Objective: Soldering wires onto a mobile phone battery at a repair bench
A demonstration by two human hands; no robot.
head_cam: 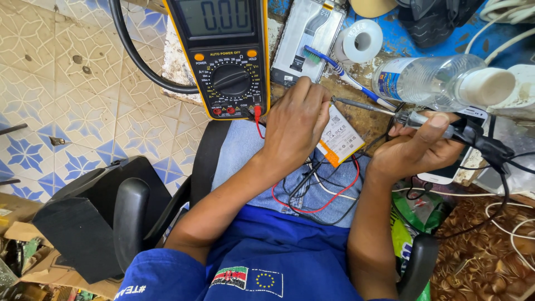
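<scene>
My left hand [294, 125] is closed over a flat white phone battery [340, 136] with an orange edge, pressing it on the worn bench edge. My right hand [415, 147] grips a soldering iron [446, 127] by its black handle; the metal tip [356, 104] points left and ends just beside my left fingers, above the battery. Red and black leads [326, 195] loop down over my lap. A yellow and black multimeter [225, 56] with a lit display stands just left of my left hand.
A phone frame [306, 39], a blue toothbrush [345, 75], a white tape roll [362, 42] and a lying clear plastic bottle [440, 81] crowd the blue bench. A white phone [443, 174] lies under my right hand. Black chair armrests [131, 217] flank me; patterned tiles lie left.
</scene>
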